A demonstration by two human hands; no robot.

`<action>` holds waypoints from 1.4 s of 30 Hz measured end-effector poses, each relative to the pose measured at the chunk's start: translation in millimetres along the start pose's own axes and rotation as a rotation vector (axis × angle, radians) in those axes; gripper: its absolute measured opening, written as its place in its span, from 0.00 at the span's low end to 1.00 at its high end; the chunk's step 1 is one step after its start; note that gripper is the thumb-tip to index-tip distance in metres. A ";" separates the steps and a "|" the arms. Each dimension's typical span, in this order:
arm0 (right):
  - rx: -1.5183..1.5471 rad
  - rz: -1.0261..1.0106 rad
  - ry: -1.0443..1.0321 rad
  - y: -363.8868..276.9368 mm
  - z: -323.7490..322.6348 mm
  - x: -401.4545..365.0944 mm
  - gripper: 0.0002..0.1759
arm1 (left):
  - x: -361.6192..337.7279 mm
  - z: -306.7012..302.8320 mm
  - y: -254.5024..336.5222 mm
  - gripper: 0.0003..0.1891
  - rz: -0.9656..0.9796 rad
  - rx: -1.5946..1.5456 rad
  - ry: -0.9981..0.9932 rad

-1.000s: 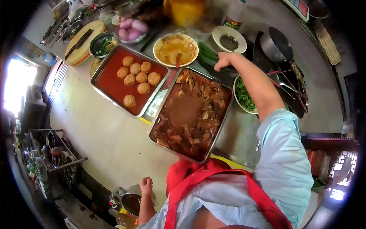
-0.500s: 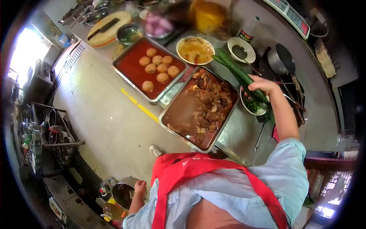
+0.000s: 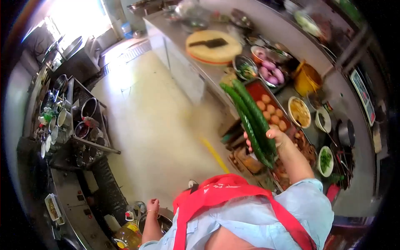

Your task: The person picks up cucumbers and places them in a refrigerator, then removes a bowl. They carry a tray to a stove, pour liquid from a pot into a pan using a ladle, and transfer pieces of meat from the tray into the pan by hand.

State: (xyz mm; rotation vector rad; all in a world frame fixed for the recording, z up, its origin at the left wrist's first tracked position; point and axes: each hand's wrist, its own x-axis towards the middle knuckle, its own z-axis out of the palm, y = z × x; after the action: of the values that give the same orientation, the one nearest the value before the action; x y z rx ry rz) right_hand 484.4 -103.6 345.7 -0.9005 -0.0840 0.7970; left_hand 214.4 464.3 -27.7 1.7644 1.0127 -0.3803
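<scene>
Two long green cucumbers [image 3: 253, 121] lie side by side in my right hand [image 3: 276, 141], its fingers wrapped round their lower part. The cucumbers partly cover a metal tray of red sauce with round balls [image 3: 271, 110]. Below it, my right forearm partly hides a second tray of brown stewed food [image 3: 306, 149]. My left hand [image 3: 153, 206] hangs low near a metal pot [image 3: 166, 221], its fingers curled in; whether anything is in them is too small to tell.
On the counter, a round cutting board [image 3: 204, 52] bears a cleaver [image 3: 210, 43]. Nearby are a bowl of pink onions [image 3: 271, 74], a yellow pot [image 3: 307, 81] and a bowl of chopped greens [image 3: 325, 161]. A metal rack [image 3: 93, 143] with pots stands left; oil bottles [image 3: 128, 235] stand low.
The view has turned left toward the cutting board. My right hand has carried the cucumbers from above the greens bowl to the trays' floor-side edge. My left hand still hangs low.
</scene>
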 end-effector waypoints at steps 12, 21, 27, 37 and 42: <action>-0.151 0.259 0.115 -57.4 -34.5 254.9 0.39 | 253.8 -17.3 331.2 0.21 0.409 0.122 -0.173; -0.239 0.349 -0.023 -150.8 -108.1 496.3 0.48 | 424.8 -31.4 612.2 0.23 0.317 0.408 -0.323; -0.373 0.267 0.106 -201.9 -99.9 581.5 0.51 | 531.2 15.9 823.7 0.22 0.495 0.286 -0.497; 0.287 -0.035 0.831 -86.3 29.1 697.0 0.55 | 781.9 299.7 1040.9 0.27 0.825 0.061 -0.949; 0.610 -0.073 1.059 -40.7 145.3 803.2 0.53 | 807.2 340.7 1054.7 0.16 0.875 0.007 -1.149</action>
State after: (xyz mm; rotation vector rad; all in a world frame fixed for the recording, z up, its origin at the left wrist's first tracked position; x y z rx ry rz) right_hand 1027.7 501.6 265.3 -0.6279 0.9974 0.1683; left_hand 1583.7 400.3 -58.1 1.4383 -0.5573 -0.6789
